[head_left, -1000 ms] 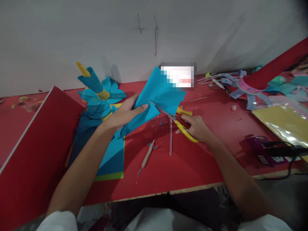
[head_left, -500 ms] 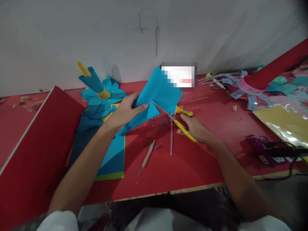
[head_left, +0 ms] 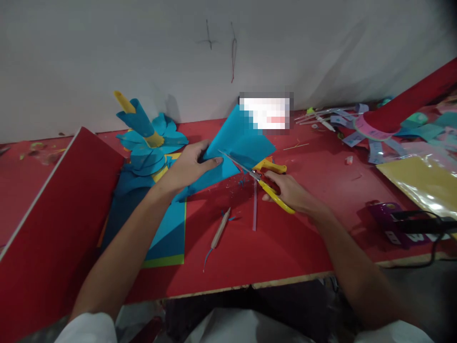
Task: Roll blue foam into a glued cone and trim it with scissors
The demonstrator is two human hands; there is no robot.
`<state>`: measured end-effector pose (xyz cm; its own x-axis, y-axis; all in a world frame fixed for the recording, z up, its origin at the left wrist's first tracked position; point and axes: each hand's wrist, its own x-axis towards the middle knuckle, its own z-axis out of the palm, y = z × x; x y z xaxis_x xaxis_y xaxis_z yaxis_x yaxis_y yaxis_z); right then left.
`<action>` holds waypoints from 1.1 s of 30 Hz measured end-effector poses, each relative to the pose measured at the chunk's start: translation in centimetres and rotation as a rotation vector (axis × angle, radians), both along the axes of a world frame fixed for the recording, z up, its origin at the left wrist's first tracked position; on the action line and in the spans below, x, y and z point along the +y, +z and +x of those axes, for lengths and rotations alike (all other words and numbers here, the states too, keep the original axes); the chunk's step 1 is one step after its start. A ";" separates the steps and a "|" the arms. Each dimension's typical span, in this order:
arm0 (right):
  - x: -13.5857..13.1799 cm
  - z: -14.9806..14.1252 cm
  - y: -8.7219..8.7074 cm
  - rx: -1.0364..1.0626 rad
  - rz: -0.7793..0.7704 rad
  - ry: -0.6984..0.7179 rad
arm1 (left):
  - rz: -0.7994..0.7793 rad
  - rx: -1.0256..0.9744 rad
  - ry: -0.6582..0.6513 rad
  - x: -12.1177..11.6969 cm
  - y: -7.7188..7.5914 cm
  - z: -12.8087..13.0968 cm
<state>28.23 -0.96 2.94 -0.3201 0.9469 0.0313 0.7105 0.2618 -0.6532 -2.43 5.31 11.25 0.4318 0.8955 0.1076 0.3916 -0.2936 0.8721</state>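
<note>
My left hand (head_left: 194,164) grips the left side of a large blue sheet (head_left: 246,133), which looks like paper or foam, with the thumb on top. A cut runs into the sheet from its lower right edge, and a flap hangs below it. Yellow-handled scissors (head_left: 255,175) are in my right hand (head_left: 285,190), fingers through the handles. Their blades lie in the cut, tips close to my left thumb. Under the sheet, small blue scraps (head_left: 243,181) lie on the red table (head_left: 278,252). A wooden-handled tool (head_left: 221,228) with a thin curved tip rests nearer me.
At the left stand a red board (head_left: 60,205) and a blue paper flower (head_left: 150,143) with a yellow centre, behind stacked blue sheets (head_left: 167,247). To the right are a purple box (head_left: 385,224), a black cable (head_left: 433,252) and a yellow packet (head_left: 421,186).
The sheet has shifted slightly right and down at its top, and its right corner has moved outward. The scissors and both hands have moved only a little.
</note>
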 end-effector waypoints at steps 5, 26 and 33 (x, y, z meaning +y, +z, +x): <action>0.0 -0.1 0.0 0.054 -0.016 -0.003 | 0.002 0.011 0.003 0.2 -0.4 0.1; 0.0 -0.5 0.9 0.073 0.016 -0.038 | -0.044 0.001 -0.049 0.2 -0.8 0.4; 0.0 -0.5 0.9 0.077 0.052 -0.049 | -0.062 -0.047 -0.060 0.2 -0.3 0.0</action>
